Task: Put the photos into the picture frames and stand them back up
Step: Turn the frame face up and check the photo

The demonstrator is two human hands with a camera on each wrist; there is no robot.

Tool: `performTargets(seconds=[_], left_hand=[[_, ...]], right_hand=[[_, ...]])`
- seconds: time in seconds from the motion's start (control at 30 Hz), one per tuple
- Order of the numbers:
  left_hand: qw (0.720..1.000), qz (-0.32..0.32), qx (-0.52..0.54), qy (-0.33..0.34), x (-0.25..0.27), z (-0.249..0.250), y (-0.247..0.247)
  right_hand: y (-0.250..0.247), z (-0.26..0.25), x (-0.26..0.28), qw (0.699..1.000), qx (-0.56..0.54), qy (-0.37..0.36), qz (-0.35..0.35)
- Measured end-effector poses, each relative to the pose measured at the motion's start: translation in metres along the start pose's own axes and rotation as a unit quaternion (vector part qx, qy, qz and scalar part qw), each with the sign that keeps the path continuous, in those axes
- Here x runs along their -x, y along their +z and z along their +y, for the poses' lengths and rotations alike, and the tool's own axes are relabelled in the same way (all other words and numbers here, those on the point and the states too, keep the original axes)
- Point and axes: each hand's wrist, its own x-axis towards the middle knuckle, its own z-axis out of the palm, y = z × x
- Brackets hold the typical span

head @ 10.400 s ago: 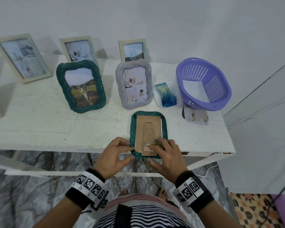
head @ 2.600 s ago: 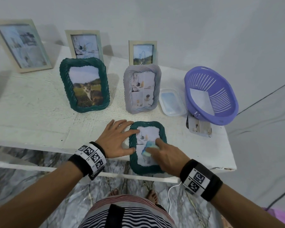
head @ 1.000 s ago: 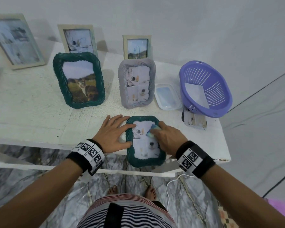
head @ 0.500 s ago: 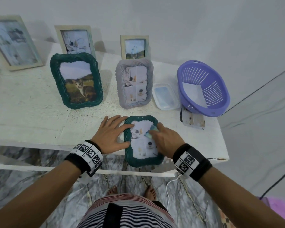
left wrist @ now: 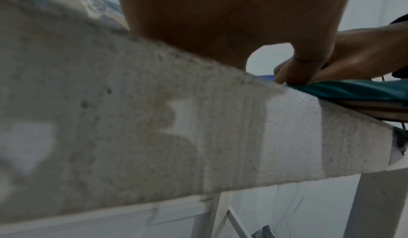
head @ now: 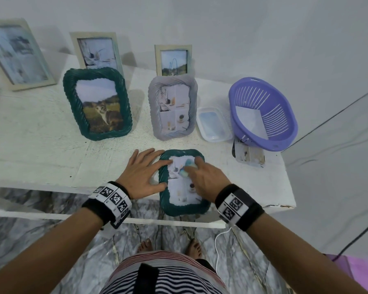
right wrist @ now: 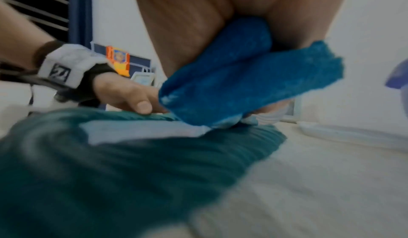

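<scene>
Head view: a small green frame (head: 184, 206) lies face up at the near edge of the white table (head: 40, 149), its lower end overhanging the edge. A photo (head: 182, 193) shows behind its glass. The left hand (head: 141, 177) lies flat with fingers spread, thumb and forefinger touching the frame's left rim. The right hand (head: 204, 179) presses a blue cloth (head: 186, 169) onto the upper part of the glass, fingers curled round the cloth. Behind stand a large green frame (head: 97, 103) with a cat photo and a grey frame (head: 173, 108), both upright. Three pale wooden frames (head: 173, 60) lean against the wall. Right of the grey frame lies a clear tray (head: 214, 124), then a purple basket (head: 263, 113) holding a white sheet. A small card (head: 250, 157) lies in front of the basket.

Left wrist view: the table's front edge (left wrist: 154, 128) fills the picture. The thumb (left wrist: 307, 67) of the left hand rests on the green frame's rim (left wrist: 353, 90); the rest of the fingers are out of sight.

Right wrist view: the right hand (right wrist: 243, 15) grips the blue cloth (right wrist: 247, 84), folded, its lower edge touching the glass (right wrist: 137, 130). The left hand (right wrist: 130, 95) rests on the far rim of the frame, blurred.
</scene>
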Motion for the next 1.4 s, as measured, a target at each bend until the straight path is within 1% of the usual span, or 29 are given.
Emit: performTargets(seconds=[0.07, 0.13, 0.3, 0.37, 0.4, 0.47, 0.57, 0.73, 0.87, 0.97, 1.0, 1.07, 1.1, 1.13, 1.2, 1.27, 1.33, 1.4], left_hand=[[1.0, 0.001, 0.0, 0.001, 0.0, 0.0, 0.0], [1.0, 0.003, -0.001, -0.002, 0.0, 0.0, 0.0], [1.0, -0.001, -0.006, -0.006, 0.001, 0.001, 0.0], [1.0, -0.002, -0.005, -0.006, 0.001, 0.0, 0.001], [1.0, -0.002, -0.005, -0.007, 0.001, 0.0, 0.0], [1.0, -0.003, -0.006, -0.005, 0.001, 0.0, 0.0], [1.0, 0.002, 0.001, 0.003, 0.002, -0.002, 0.001], [1.0, 0.018, 0.016, 0.012, 0.002, -0.005, 0.004], [0.999, 0.031, 0.03, 0.016, 0.002, -0.005, 0.005], [0.999, 0.028, 0.025, 0.015, 0.002, -0.007, 0.006], [0.999, 0.028, 0.025, 0.015, 0.001, -0.007, 0.006], [0.999, 0.026, 0.024, 0.015, 0.001, -0.007, 0.006], [0.999, 0.026, 0.024, 0.014, 0.001, -0.007, 0.005], [0.999, 0.025, 0.024, 0.012, 0.001, -0.007, 0.005], [0.999, 0.026, 0.025, 0.01, 0.002, -0.006, 0.005], [0.999, 0.029, 0.029, 0.009, 0.003, -0.006, 0.005], [0.999, 0.033, 0.028, 0.01, 0.003, -0.005, 0.005], [0.999, 0.035, 0.032, 0.004, 0.003, -0.003, 0.006]], right_hand=[[-0.003, 0.001, -0.014, 0.999, 0.007, 0.031, 0.007], [-0.002, -0.004, -0.014, 0.999, 0.017, 0.027, 0.002], [0.01, -0.011, 0.027, 0.995, -0.03, -0.084, -0.055], [0.003, -0.002, 0.034, 0.988, -0.063, -0.111, -0.081], [-0.002, 0.004, 0.033, 0.986, -0.086, -0.113, -0.092], [-0.015, 0.018, 0.027, 0.984, -0.125, -0.094, -0.085], [-0.039, 0.036, 0.009, 0.989, -0.147, -0.027, -0.003], [-0.063, 0.063, -0.038, 0.984, -0.108, 0.095, 0.11], [-0.068, 0.077, -0.082, 0.973, -0.062, 0.16, 0.157], [-0.062, 0.087, -0.11, 0.971, -0.035, 0.184, 0.149], [-0.058, 0.09, -0.116, 0.972, -0.039, 0.191, 0.128], [-0.05, 0.095, -0.122, 0.976, -0.051, 0.203, 0.063], [-0.048, 0.097, -0.123, 0.976, -0.055, 0.208, 0.041], [-0.046, 0.097, -0.123, 0.975, -0.058, 0.21, 0.034], [-0.045, 0.095, -0.118, 0.977, -0.06, 0.202, 0.044], [-0.045, 0.087, -0.105, 0.98, -0.057, 0.179, 0.061], [-0.044, 0.075, -0.086, 0.982, -0.047, 0.164, 0.077], [-0.043, 0.06, -0.061, 0.98, -0.035, 0.168, 0.102]])
